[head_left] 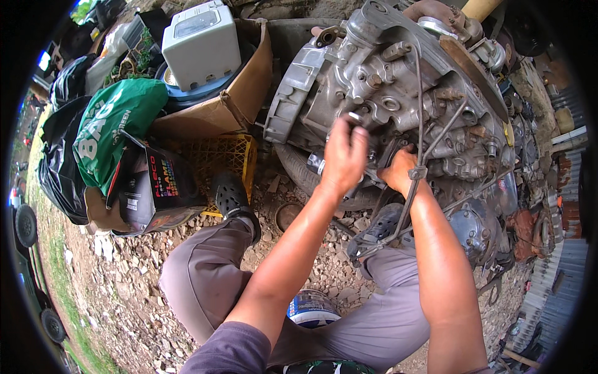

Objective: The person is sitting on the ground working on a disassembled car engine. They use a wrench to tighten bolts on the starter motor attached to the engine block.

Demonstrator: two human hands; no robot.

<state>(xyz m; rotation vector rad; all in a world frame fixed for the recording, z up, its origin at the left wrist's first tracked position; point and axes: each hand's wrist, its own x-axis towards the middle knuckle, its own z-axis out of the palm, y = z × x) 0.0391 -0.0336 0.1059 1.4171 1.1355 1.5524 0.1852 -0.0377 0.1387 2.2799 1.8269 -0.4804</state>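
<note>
Against the grey engine block [398, 93], the left hand [344, 156] is closing its fingers around a small part I cannot identify. Just beside it, the right hand [398, 171] is reaching into a recess; grip cannot be told. A thin bent rod [416, 168] is crossing the right wrist. Well left, a yellow crate [224, 159] is sitting on gravel [124, 274].

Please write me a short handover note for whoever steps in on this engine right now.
Left hand: up against the grey engine block, fingers closed on a small part at its side; what it is cannot be told.
Right hand: pressed into the same recess, just behind a thin bent metal pipe.
The engine rests on an old tyre over gravel.
Done: not clear from this view.
Left: the part is in place on the block, both hands on it.
</note>
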